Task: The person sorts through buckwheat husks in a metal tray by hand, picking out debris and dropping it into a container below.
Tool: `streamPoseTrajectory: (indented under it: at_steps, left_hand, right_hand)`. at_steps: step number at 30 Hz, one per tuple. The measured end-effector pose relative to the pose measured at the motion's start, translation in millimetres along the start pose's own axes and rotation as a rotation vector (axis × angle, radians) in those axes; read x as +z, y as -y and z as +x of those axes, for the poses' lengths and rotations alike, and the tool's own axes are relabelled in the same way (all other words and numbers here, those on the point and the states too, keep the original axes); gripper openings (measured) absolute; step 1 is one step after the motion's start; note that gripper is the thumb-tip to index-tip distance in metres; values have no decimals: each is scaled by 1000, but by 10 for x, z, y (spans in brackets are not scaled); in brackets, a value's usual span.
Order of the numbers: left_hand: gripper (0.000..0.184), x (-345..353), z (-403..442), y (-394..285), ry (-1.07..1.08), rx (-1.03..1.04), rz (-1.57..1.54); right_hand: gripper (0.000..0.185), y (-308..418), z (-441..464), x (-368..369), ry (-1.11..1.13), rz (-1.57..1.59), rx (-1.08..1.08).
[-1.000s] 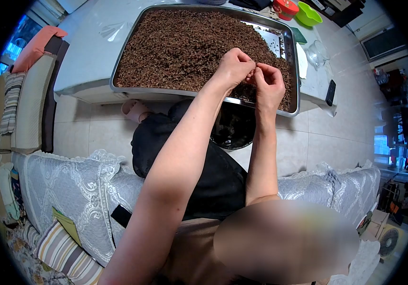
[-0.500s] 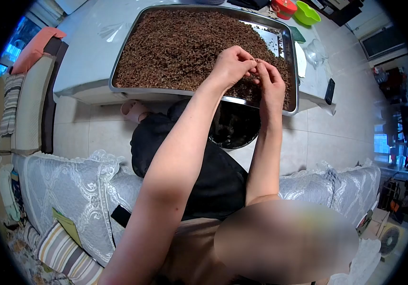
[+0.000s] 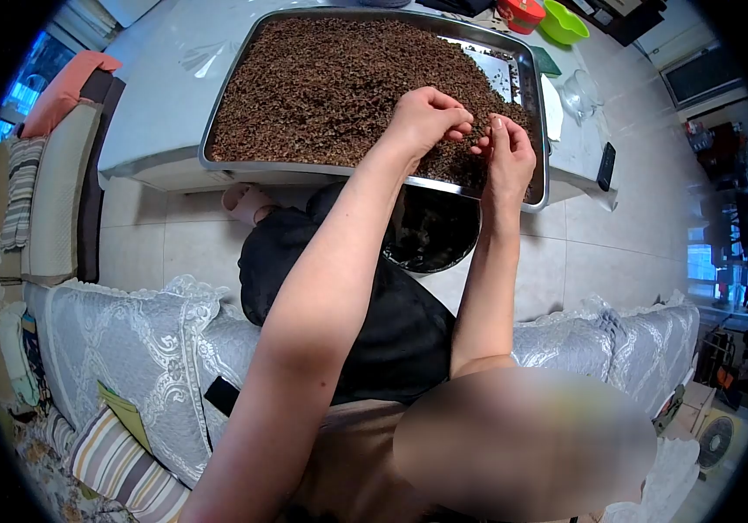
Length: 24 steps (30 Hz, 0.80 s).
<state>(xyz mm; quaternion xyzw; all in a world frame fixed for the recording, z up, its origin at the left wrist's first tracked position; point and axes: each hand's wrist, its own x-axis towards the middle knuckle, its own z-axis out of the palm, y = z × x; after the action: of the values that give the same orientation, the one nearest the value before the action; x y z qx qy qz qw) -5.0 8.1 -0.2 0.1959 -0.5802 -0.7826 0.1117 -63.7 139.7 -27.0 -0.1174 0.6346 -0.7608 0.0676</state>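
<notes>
- Since half a second ago, my right hand (image 3: 509,157) has drawn off toward the right side of the tray (image 3: 304,166) — its fingertips, then about meeting the left's, now stand apart from them.
- My left hand (image 3: 429,122) hangs over the tray's right half, thumb and fingers pinched; I can't tell whether they grip anything.
- My right hand's fingers are loosely curled, thumb near the forefinger — whether a bit sits there, I can't tell.
- Brown dried bits (image 3: 330,87) lie heaped across the tray, mostly left of and beyond my hands, some below them.
- Below the tray's front edge sits a black tub (image 3: 430,268).
</notes>
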Motion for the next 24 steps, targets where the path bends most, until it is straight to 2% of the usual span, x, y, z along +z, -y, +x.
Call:
streamPoseTrajectory:
  at_steps: [4,7,9,12,15,18,19,22,23,24]
  left_hand:
    - [16,-1,4,27,16,-40,3]
    - [15,25,2,46,114,-68,-46]
    - [15,24,4,62,118,-55,33]
    - [12,30,12,101,64,38,133]
    - [13,18,20,77,63,25,192]
    - [14,7,-16,11,78,-58,179]
    - [14,-5,-11,18,74,-70,165]
    - [14,-41,4,34,30,-95,77]
    - [14,-48,9,43,11,-103,41]
    - [14,-52,2,34,8,-115,21]
  right_hand:
    - [18,-42,12,-40,52,-42,-29]
    - [18,-30,-2,1,94,-91,-82]
    - [18,-47,-8,25,111,-120,-125]
    - [19,-77,-10,55,115,-80,-58]
    - [19,-31,14,1,151,131,205]
    - [19,-31,54,-45,185,494,293]
    - [20,-9,65,-69,156,511,297]
    - [20,78,8,-34,45,227,163]
    - [23,95,-6,-32,62,-34,73]
    - [24,79,5,-41,33,-256,-172]
